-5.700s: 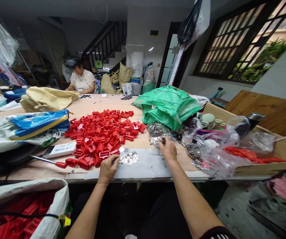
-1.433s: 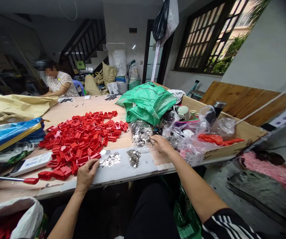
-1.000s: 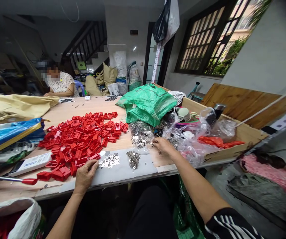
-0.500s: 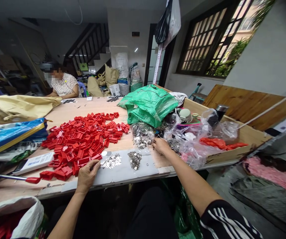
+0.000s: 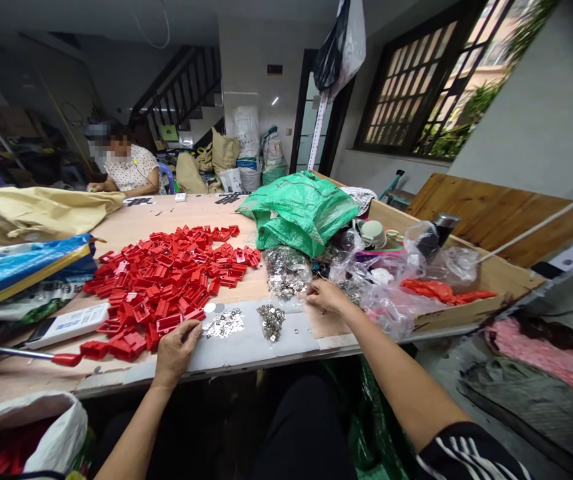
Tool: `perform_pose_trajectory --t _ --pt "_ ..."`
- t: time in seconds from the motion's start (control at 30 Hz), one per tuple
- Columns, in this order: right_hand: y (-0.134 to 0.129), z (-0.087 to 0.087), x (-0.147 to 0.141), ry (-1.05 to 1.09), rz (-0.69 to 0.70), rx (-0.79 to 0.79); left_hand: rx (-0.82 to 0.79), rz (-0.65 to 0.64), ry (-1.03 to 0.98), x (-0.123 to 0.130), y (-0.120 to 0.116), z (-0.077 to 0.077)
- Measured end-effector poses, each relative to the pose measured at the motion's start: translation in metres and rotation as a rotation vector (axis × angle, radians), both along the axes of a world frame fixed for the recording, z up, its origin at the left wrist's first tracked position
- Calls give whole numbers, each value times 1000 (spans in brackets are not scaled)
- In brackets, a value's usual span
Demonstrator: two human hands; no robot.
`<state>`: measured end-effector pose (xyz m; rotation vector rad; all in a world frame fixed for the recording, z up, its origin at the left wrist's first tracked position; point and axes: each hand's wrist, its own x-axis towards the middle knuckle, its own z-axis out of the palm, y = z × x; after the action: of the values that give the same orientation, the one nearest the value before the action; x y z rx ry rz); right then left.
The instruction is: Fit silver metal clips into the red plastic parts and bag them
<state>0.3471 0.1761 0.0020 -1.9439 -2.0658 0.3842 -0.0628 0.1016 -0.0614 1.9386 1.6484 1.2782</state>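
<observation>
My left hand (image 5: pixel 175 352) is curled at the table's front edge, thumb and fingers pressed together; anything in them is hidden. It lies against the near side of a heap of red plastic housings (image 5: pixel 161 277). Just right of it are small flat silver metal pieces (image 5: pixel 225 324). A second little pile of metal clips (image 5: pixel 271 321) sits farther right. My right hand (image 5: pixel 327 297) pinches at the near right side of a clear plastic bag of metal parts (image 5: pixel 286 272). What its fingertips hold is too small to make out.
A green woven sack (image 5: pixel 301 210) lies behind the bag. Plastic bags (image 5: pixel 391 300) crowd the wooden tray on the right. A red-handled tool (image 5: pixel 66 360) and a white box (image 5: pixel 74 325) lie left. Across the table sits a co-worker (image 5: pixel 131 167). An open white sack (image 5: pixel 59 427) stands below the front-left edge.
My right hand has turned slightly and its forearm has shifted a little to the right. My left hand stays in place. The co-worker's hand has come into sight above the table.
</observation>
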Motion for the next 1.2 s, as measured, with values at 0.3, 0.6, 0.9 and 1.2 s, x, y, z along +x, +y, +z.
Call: perform_pose_trajectory --t 0.3,0.6,0.9,1.2 --pt "-28 7 -17 -7 18 50 -15 0 -20 0 0 -3" --pt "-48 10 -59 84 98 58 -26 13 -4 -2 1 -5" --pt "-62 -4 -10 57 -86 131 -1 10 -4 -3 3 -10" --pt "-75 -21 12 75 -166 57 -29 26 13 -1 -1 -2"
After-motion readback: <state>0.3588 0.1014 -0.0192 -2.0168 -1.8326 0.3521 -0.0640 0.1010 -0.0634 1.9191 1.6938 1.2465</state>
